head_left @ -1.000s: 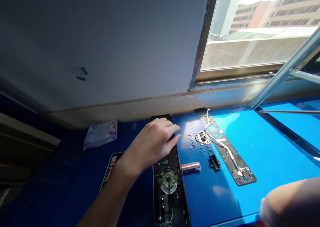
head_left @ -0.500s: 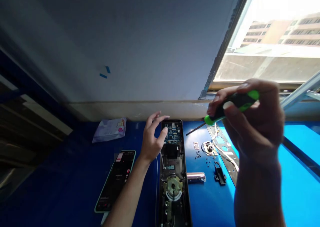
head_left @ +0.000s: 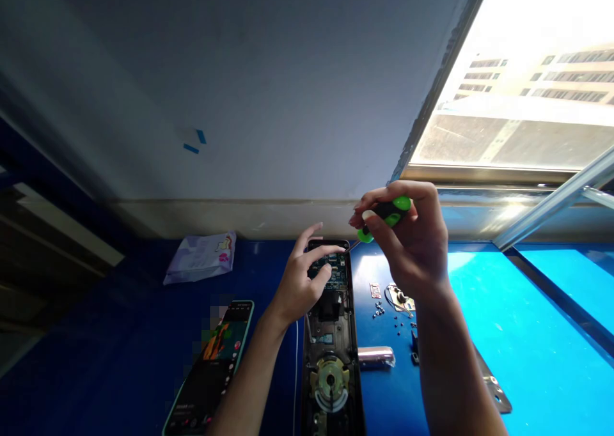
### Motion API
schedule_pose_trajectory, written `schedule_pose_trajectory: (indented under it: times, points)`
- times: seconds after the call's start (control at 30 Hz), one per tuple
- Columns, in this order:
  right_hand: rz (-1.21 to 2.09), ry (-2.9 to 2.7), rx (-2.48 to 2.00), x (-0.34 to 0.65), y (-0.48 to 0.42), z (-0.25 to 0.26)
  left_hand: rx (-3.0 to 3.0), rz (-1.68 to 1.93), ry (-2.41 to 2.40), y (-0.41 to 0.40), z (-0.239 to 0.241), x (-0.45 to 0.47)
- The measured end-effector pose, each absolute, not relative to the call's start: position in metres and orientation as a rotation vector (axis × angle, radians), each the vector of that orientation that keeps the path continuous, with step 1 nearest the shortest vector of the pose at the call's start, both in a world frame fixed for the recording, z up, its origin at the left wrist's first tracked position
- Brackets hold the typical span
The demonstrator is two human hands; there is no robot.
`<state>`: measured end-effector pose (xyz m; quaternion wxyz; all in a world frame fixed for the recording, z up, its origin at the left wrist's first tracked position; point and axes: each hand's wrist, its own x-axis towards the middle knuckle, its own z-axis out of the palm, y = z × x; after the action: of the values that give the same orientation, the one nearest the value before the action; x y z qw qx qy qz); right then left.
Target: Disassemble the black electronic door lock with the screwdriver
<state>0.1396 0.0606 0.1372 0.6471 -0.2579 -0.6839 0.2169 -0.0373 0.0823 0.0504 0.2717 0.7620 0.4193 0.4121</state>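
A long dark housing [head_left: 352, 334] lies lengthwise in front of me, a circuit board [head_left: 338, 271] set in its far end. My left hand [head_left: 309, 279] hovers over or rests on that board with its fingers apart, the index finger reaching to the far right corner. In my right hand [head_left: 415, 238] is a screwdriver [head_left: 386, 218] with a green and black handle. Its shaft slants down left to the board's far right corner, close to my left index fingertip. Whether the tip touches a screw is too small to tell. A round metal part [head_left: 330, 375] sits lower in the housing.
Right of the housing are small screws [head_left: 378, 309], a shiny cylinder [head_left: 377, 357] and a small wired part [head_left: 400, 297]. My right forearm partly covers a metal plate [head_left: 494, 381]. A phone [head_left: 215, 372] and a lilac packet [head_left: 201, 257] lie left. A wall and window stand behind.
My right hand has moved left with the screwdriver, bringing its tip to the far end of the housing. My left index finger has stretched right across the board. The phone's screen picture has changed.
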Motion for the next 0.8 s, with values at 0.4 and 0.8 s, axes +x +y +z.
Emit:
schedule_pose_trajectory:
  times: [0.4, 0.8]
  points:
    - [0.459, -1.586, -0.595, 0.141, 0.062, 0.136, 2.03, 1.11, 1.083, 0.085, 0.049, -0.037]
    - [-0.297, -1.56, -1.018, 0.139, 0.054, 0.144, 2.023, 1.242, 1.06, 0.084, 0.047, -0.036]
